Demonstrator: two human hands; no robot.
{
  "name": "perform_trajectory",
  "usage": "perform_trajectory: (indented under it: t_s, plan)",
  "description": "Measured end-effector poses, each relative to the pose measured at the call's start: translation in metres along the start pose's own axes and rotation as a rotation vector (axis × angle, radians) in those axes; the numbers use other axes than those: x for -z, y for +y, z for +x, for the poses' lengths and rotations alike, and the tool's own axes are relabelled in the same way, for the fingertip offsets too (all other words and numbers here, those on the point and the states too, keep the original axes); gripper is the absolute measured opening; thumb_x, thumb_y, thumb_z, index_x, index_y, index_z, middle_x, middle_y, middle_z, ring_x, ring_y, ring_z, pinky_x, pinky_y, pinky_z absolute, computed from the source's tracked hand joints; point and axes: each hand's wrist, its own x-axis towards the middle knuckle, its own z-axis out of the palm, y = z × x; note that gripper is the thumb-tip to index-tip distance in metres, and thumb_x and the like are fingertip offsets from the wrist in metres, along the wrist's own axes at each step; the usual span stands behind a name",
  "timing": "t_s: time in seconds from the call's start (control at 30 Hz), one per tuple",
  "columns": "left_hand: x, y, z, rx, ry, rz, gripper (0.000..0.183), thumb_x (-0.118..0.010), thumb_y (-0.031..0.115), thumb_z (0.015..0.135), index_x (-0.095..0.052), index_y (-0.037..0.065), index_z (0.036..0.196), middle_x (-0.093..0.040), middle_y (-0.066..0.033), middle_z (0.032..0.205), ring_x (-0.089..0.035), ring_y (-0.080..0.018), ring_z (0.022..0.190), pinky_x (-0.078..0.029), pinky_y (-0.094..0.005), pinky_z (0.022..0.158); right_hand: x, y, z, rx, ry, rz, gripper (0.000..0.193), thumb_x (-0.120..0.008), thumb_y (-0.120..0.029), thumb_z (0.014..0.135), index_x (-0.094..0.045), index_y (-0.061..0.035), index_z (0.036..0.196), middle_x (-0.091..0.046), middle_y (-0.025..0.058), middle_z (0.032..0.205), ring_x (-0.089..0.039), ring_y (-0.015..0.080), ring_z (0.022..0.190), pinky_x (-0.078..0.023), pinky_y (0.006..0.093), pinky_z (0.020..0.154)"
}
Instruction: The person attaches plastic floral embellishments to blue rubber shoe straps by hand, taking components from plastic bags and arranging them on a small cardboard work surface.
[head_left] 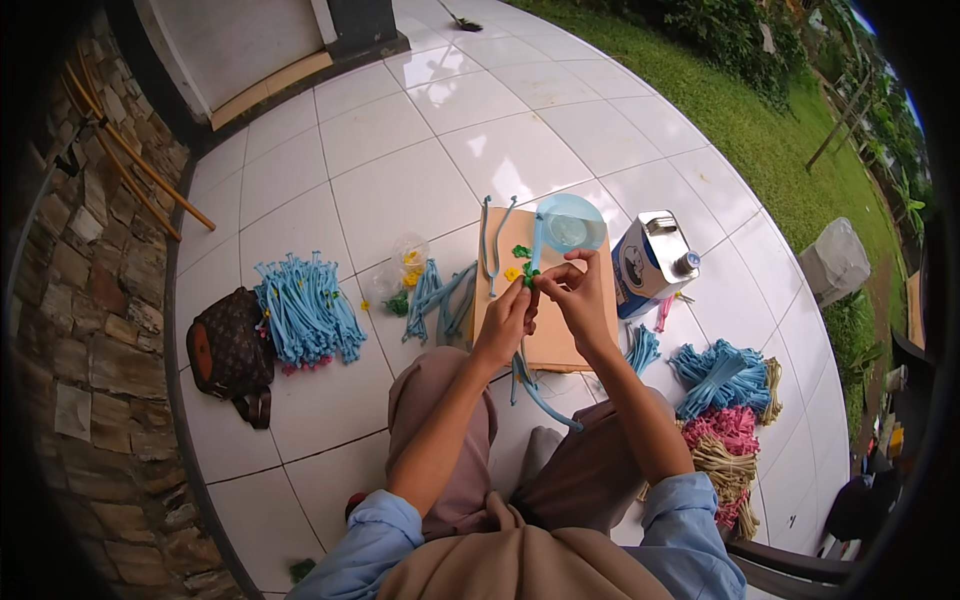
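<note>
Pinching the small green piece [530, 272] above the tan board [552, 345], your left hand [508, 318] had its thumb and forefinger closed on it, while your right hand [577, 295] gripped its other side, the remaining fingers loosely raised. Something so small could have popped out if the two pinches pulled unevenly, and the blue cord [538, 238] just beyond it could have twisted if one wrist turned alone. A careless sweep of your knuckles might have scattered the yellow piece [512, 273] lying loose near them, or nudged the clear blue bowl [599, 216] at the board's far right corner. Another cord [548, 407], curving down by your knees, could have snagged if you shifted your legs. The board sat on glossy white tiles [375, 120], with a metal can [640, 262] just right of it, a blue bundle [310, 305] and a brown bag [228, 345] well to the left. A stone wall [95, 385] bounded your left; grass [690, 110] lay beyond the tiles.
</note>
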Motion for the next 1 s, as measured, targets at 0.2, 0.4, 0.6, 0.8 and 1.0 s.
perform_trajectory:
  t_s: [0.2,0.4,0.6,0.8,1.0]
  plan:
    - [0.001,0.0,0.001,-0.046,0.045,0.027,0.023,-0.034,0.021,0.096,-0.05,0.004,0.096,-0.04,0.002,0.063,-0.037,-0.0048,0.051,-0.035,-0.0202,0.045,-0.008,-0.003,0.002,0.074,-0.001,0.112,0.06,-0.066,-0.006,0.076,-0.023,-0.0018,0.118,-0.058,0.0122,0.083,-0.059,0.0178,0.077,-0.047,0.025,0.066]
    - [-0.002,-0.002,-0.003,0.005,0.01,0.088,0.026,-0.034,0.022,0.096,-0.051,0.005,0.107,-0.039,0.0034,0.066,-0.036,-0.0039,0.052,-0.035,-0.0189,0.047,-0.006,-0.01,-0.003,0.1,-0.076,0.028,0.065,-0.062,0.0,0.077,-0.018,-0.0045,0.124,-0.057,0.0106,0.077,-0.058,0.0143,0.065,-0.047,0.0214,0.057]
    - [-0.003,-0.004,-0.003,-0.009,-0.06,0.15,0.027,-0.033,0.024,0.096,-0.051,0.004,0.096,-0.039,0.0023,0.064,-0.038,-0.0045,0.051,-0.036,-0.0198,0.047,-0.012,-0.017,-0.008,0.038,0.015,0.113,0.062,-0.058,0.004,0.079,-0.016,-0.0057,0.124,-0.051,0.0058,0.067,-0.056,0.012,0.057,-0.046,0.0212,0.051]
    - [-0.013,0.002,-0.004,-0.073,-0.009,0.331,0.022,-0.035,0.016,0.094,-0.048,0.001,0.086,-0.049,-0.0049,0.062,-0.049,-0.0096,0.05,-0.04,-0.0251,0.047,-0.011,-0.014,-0.006,0.119,0.037,0.055,0.059,-0.057,0.002,0.08,-0.017,-0.0056,0.123,-0.051,0.0064,0.067,-0.054,0.0105,0.055,-0.043,0.0177,0.048]
    - [-0.006,0.01,-0.005,-0.388,-0.019,0.59,0.023,-0.048,0.016,0.09,-0.051,-0.001,0.106,-0.049,-0.0018,0.067,-0.055,-0.0132,0.064,-0.043,-0.0265,0.056,-0.002,-0.022,-0.002,0.255,0.125,-0.128,0.042,-0.063,-0.007,0.079,-0.038,-0.003,0.113,-0.05,0.0011,0.065,-0.049,0.0068,0.061,-0.039,0.0207,0.054]
